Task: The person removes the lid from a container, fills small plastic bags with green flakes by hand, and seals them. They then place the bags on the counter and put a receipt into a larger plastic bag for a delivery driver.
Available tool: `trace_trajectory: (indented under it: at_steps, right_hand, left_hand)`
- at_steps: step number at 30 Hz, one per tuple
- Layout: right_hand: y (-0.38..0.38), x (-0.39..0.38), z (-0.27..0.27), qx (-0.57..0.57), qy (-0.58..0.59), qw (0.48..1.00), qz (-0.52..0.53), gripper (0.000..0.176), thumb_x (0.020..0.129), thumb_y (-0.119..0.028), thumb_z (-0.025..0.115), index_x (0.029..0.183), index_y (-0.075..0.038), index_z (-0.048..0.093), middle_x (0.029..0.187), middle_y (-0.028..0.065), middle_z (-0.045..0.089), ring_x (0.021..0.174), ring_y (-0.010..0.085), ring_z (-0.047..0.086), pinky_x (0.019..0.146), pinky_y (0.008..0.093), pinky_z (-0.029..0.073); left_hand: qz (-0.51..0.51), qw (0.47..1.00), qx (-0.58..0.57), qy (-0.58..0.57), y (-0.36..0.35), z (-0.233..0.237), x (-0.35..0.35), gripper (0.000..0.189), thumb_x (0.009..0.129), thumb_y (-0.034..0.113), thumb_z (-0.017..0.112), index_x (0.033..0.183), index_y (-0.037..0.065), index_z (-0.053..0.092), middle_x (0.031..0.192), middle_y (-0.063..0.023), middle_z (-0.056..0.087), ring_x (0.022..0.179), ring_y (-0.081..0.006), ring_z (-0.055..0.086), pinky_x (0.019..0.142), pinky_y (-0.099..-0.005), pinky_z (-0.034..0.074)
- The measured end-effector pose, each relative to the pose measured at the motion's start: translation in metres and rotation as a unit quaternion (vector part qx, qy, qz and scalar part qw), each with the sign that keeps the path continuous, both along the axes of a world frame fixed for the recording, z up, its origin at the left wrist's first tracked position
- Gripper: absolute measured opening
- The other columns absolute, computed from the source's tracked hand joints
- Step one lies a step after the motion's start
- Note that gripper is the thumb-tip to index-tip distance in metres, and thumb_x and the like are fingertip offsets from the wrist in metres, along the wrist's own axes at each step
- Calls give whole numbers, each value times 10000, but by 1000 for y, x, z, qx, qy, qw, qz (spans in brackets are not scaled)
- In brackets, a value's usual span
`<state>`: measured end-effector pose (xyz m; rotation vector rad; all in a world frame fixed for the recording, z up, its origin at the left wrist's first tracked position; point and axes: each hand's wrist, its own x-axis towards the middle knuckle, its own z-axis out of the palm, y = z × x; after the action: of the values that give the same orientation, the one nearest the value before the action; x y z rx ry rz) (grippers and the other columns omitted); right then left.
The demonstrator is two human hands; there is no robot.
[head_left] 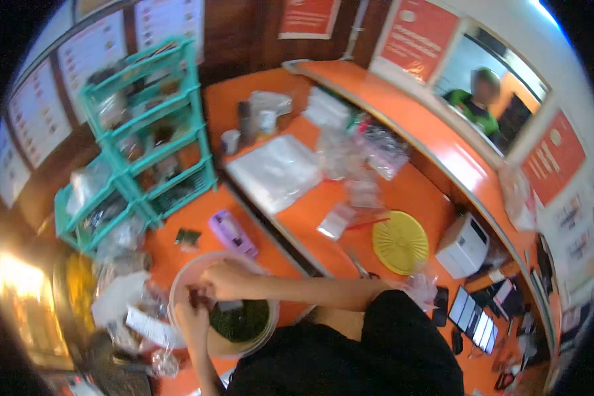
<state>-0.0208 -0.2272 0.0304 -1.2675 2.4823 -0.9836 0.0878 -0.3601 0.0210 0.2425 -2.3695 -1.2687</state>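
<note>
A round clear plastic tub (275, 317) stands at the near edge of the orange counter, with dark green chopped herbs (241, 323) inside. Over its left part, my left hand (193, 310) and my right hand (226, 280) come together. Their fingers are closed around something small and reddish-brown (199, 294), too blurred to name. A pale flat piece (231, 305) lies on the herbs just below my right hand. Behind the tub are a purple handheld device (233, 233) and a small clear packet of green herbs (188, 238).
Turquoise stacked baskets (171, 142) stand back left. Plastic bags (125, 297) crowd the left side. A yellow lid (400, 242), scissors (362, 267), a white printer (463, 245) and a tablet (474, 319) lie rightward. Beyond the raised shelf, a person (478, 105) appears at a window.
</note>
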Motion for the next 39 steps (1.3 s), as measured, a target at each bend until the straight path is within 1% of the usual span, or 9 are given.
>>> trace_trajectory:
  at_steps: [1,8,16,22,25,28,31,34,39]
  right_hand:
    - [7,0,11,-30,-10,999,34,92,725,-109,678,717,-20,655,760,201,680,777,392,676,684,498,506]
    - [28,13,13,-177,-32,983,26,72,701,-54,682,726,-7,634,685,184,646,673,372,640,620,466,464]
    - [29,9,-3,-183,-113,971,102,66,700,-66,679,749,-23,667,662,170,640,658,367,631,602,444,464]
    - [19,38,-17,-77,83,989,-93,221,804,-222,661,814,-3,694,828,161,701,745,362,676,696,501,530]
    - [4,48,-31,-164,161,955,-189,321,829,-300,669,885,15,695,941,203,699,876,396,680,779,514,544]
    - [13,47,-24,-144,127,973,-131,370,833,-332,679,940,22,689,958,216,698,974,414,662,820,504,540]
    - [3,44,-39,-122,101,982,-108,322,764,-240,740,972,-1,686,964,210,699,925,405,679,791,502,550]
    - [13,52,-27,-150,105,969,-166,309,730,-185,756,973,-8,690,928,204,701,905,408,686,777,507,551]
    - [24,64,-14,-76,83,968,-224,382,698,-135,760,1041,10,674,894,195,703,862,388,700,745,483,568]
  left_hand:
    - [-8,984,180,2,2,-4,-3,172,909,-115,481,939,-8,613,732,-57,619,624,-109,600,538,-268,475]
    - [0,994,66,91,20,3,-6,130,1013,97,560,956,-1,623,717,-50,601,636,-138,588,575,-305,466]
    - [-50,993,60,-87,2,-7,21,279,1013,158,585,846,-58,645,656,-127,628,574,-181,579,548,-377,439]
    - [-4,962,-240,-132,-2,3,26,165,855,103,652,803,-51,675,566,-138,627,494,-329,621,534,-411,491]
    - [36,966,-180,-184,9,22,29,203,817,82,657,975,-42,687,822,-186,712,722,-349,691,651,-381,538]
    - [-23,959,-263,102,-4,-3,22,481,800,53,675,1268,-22,588,1197,-243,648,1006,-318,659,818,-378,532]
    - [-135,985,71,-83,-3,3,27,746,774,63,728,1451,6,421,1419,-248,493,1228,-330,547,990,-429,471]
    - [-112,980,83,-143,-23,-21,27,802,744,107,800,1450,8,433,1390,-237,523,1253,-368,539,1046,-483,437]
    - [-151,960,-236,10,17,29,30,740,753,105,777,1425,22,477,1341,-176,580,1185,-348,575,1005,-446,449]
